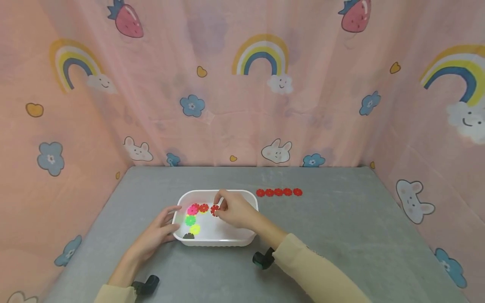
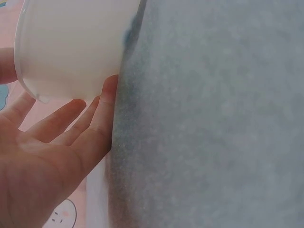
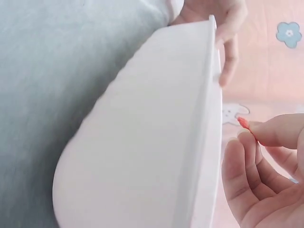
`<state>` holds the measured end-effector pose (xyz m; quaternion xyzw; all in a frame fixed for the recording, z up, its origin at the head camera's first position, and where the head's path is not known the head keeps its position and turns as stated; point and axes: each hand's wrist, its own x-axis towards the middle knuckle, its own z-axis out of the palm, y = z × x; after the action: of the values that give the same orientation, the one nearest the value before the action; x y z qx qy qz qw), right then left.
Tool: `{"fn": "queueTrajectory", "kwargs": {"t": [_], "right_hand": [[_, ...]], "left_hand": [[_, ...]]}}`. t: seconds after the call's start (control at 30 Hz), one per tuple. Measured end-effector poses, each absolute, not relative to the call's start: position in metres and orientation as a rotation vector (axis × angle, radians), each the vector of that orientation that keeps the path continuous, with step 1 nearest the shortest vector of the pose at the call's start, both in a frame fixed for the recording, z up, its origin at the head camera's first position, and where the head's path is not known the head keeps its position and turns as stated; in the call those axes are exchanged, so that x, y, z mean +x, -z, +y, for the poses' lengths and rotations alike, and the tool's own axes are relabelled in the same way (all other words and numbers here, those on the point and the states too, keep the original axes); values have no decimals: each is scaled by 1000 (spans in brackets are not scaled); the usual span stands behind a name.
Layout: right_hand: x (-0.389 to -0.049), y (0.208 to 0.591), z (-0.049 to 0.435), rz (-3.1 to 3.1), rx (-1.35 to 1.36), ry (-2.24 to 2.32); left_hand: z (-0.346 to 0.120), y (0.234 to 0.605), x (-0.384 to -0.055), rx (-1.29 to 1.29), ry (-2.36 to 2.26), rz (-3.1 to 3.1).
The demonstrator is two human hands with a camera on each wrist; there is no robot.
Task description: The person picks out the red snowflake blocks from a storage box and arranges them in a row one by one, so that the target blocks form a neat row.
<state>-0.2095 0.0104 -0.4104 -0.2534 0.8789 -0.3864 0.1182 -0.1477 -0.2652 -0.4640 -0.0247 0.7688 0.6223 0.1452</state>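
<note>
Grey tabletop fills lower part of head frame, narrowing to far edge abt mid-height. Pink curtain w/ rainbows, strawberries, rabbits & blue flowers hangs behind & on both sides. White tray sits lower ctr. Row of 5 red discs lies on tabletop, R of ctr, just beyond tray's far R corner, approx in a line.

L hand comes up from lower L, palm twd tray, holding its L side: digits over rim, other fingers fairly straight vs outer wall. R hand reaches in from lower R, forearm slanting up-L across near R corner; thumb & index pinch a red disc over tray, other fingers curled loosely. In tray's L part: pink disc, green disc, yellow disc, dark disc, plus more red. Beige sleeves, black wrist cams on both arms.
</note>
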Motion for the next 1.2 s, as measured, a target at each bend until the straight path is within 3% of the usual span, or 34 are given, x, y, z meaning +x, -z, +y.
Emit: {"fn": "queueTrajectory", "kwargs": {"t": [0.53, 1.2], "right_hand": [[-216, 407, 71, 2582, -708, 1320], [-243, 419, 164, 2774, -588, 1178]], "left_hand": [[-266, 466, -146, -72, -1809, 2204], [-266, 466, -147, -64, -1777, 2242]]}}
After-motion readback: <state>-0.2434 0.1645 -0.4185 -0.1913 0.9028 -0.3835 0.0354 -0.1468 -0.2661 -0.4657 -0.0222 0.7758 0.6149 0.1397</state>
